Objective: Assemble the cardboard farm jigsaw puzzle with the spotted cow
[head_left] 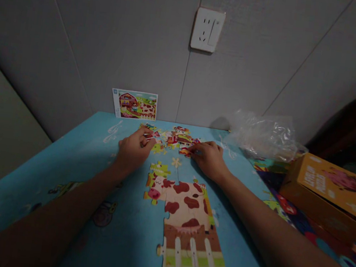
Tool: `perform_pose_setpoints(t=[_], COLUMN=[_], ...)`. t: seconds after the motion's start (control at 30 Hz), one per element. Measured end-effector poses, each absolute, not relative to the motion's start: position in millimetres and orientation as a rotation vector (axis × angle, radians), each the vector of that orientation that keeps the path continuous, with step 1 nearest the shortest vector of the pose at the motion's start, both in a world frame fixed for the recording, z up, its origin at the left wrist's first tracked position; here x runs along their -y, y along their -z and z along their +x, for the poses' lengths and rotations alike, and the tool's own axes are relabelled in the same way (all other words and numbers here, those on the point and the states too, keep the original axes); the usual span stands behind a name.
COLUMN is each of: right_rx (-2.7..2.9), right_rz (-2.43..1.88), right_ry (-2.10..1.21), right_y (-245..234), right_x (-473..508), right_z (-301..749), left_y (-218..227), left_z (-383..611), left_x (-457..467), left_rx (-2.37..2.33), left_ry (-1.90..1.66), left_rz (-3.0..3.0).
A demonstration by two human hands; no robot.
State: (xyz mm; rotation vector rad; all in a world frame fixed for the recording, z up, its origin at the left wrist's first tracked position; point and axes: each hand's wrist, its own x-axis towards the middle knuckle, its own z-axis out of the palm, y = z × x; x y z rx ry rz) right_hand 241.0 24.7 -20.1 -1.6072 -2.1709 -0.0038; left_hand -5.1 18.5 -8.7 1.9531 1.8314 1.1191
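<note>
My left hand point(133, 150) pinches a small red-and-white jigsaw piece point(148, 138) at the near edge of a loose heap of colourful puzzle pieces point(170, 140). My right hand point(209, 159) presses its fingertips on a red-and-yellow piece point(185, 151) at the heap's right side, partly hidden by the fingers. Below my hands lies a joined puzzle section point(183, 228) showing a brown-spotted cow and a white fence. A picture card of a farm point(134, 105) leans upright against the wall behind the blue tabletop point(110, 246).
Crumpled clear plastic point(264, 137) lies at the table's far right corner. A yellow cardboard box point(329, 189) sits to the right on a colourful printed surface point(302, 229). A wall socket point(207, 29) is above. The table's left edge drops away.
</note>
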Motion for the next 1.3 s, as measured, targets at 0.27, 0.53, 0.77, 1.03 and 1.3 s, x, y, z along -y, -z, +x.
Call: perform_pose_setpoints(t=[0.27,0.53,0.77,1.03,1.3], right_rx=[2.189,2.026,2.052,1.772,1.887], right_rz=[-1.578,-1.270,-1.046,-1.930,-1.874], right_ry=[-0.033,-0.285,-0.357,0.052,0.017], right_y=[24,14,6,9,8], right_x=[-27,-13,-4,-17,-14], right_z=[242,230,221,245,237], left_y=[14,9,12,11,4], left_z=[-3,1,2,-9,-10], left_x=[-18,-7,-7,-21,-18], left_rx=[-1.567,-1.235,-1.189,-1.871,-2.120], left_ry=[-1.135,-0.974,-1.034,-1.137,-1.132], left_rz=[2.105,2.296,2.373,2.062,1.869])
